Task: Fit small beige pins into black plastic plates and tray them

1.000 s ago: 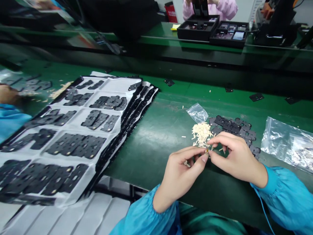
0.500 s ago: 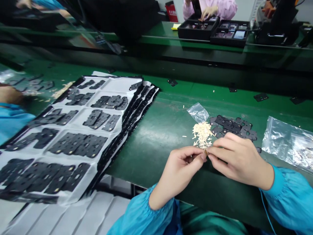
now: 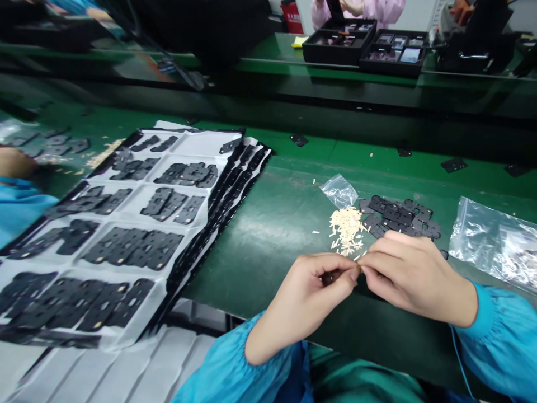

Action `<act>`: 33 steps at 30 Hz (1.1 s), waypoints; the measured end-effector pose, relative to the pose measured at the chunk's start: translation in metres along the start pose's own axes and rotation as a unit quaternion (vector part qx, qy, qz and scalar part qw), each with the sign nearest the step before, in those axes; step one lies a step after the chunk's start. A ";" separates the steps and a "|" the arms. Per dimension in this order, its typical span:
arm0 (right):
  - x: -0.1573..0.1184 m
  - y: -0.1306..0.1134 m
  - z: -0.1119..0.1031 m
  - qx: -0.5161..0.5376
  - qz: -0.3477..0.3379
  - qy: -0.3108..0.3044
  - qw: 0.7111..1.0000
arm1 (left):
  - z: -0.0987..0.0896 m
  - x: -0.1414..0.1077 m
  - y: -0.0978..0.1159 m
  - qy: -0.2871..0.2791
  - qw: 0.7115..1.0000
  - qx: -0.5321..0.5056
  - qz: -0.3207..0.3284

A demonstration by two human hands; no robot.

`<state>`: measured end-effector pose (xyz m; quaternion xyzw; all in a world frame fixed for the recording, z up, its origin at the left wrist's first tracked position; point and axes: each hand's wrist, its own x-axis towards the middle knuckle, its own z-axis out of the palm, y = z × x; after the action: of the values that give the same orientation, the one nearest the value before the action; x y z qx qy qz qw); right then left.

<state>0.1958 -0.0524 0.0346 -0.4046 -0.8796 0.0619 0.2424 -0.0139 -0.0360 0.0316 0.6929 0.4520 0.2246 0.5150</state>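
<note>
Left hand (image 3: 304, 302) and right hand (image 3: 415, 280) are together, with a tiny part (image 3: 358, 270) pinched between them; too small to identify. It sits just below the pale strips (image 3: 346, 229) on the green counter (image 3: 260, 268), black plates (image 3: 398, 215) just beyond. Risk: a loose pinch could drop the part into the strips; a stray knuckle could scatter them.

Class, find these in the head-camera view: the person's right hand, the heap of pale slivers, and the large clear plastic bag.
Right hand (image 3: 419, 280): head view, back of the hand.
Heap of pale slivers (image 3: 346, 228): head view, heap's middle.
Large clear plastic bag (image 3: 490, 240): head view, middle of the film.
</note>
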 end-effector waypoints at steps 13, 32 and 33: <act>0.001 -0.002 0.001 -0.031 -0.033 -0.029 0.999 | 0.001 -0.001 0.014 -0.034 0.994 0.102 0.016; -0.004 0.022 0.005 -0.094 0.047 -0.062 0.992 | -0.017 0.004 -0.011 -0.060 0.982 -0.126 -0.127; -0.003 0.019 0.003 -0.064 0.023 -0.043 0.997 | -0.016 0.006 -0.014 -0.048 0.977 -0.166 -0.121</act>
<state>0.2088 -0.0417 0.0253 -0.4364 -0.8819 0.0284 0.1760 -0.0290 -0.0220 0.0235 0.5476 0.4642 0.1990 0.6671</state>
